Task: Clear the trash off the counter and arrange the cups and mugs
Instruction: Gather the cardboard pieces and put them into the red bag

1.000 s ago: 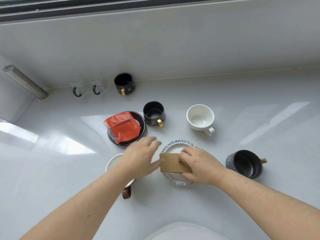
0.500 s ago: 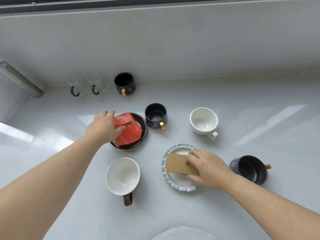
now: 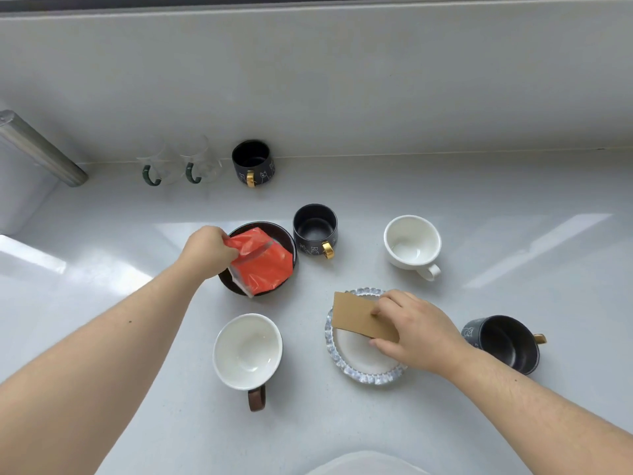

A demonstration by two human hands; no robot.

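My left hand [image 3: 207, 250] grips the top left corner of a red plastic wrapper [image 3: 265, 264], tilted up over a dark saucer [image 3: 287, 238]. My right hand [image 3: 416, 329] pinches a brown paper piece [image 3: 356, 315] above a clear scalloped glass saucer [image 3: 359, 366]. A white cup with a brown handle [image 3: 247, 351] stands near me on the left. A dark mug with a gold handle [image 3: 315, 229] sits beside the dark saucer, a white cup [image 3: 412, 242] to its right, and another dark mug [image 3: 507, 341] lies tilted at the right.
Along the back wall stand two clear glass cups with green handles [image 3: 159, 164] [image 3: 202, 162] and one more dark mug [image 3: 253, 162]. A metal bar [image 3: 37, 149] on a white appliance juts in at the far left. The white counter [image 3: 513, 234] stretches to the right.
My left hand went from the brown paper to the red wrapper, closed on its corner and lifted it off the dark saucer. My right hand kept hold of the brown paper.
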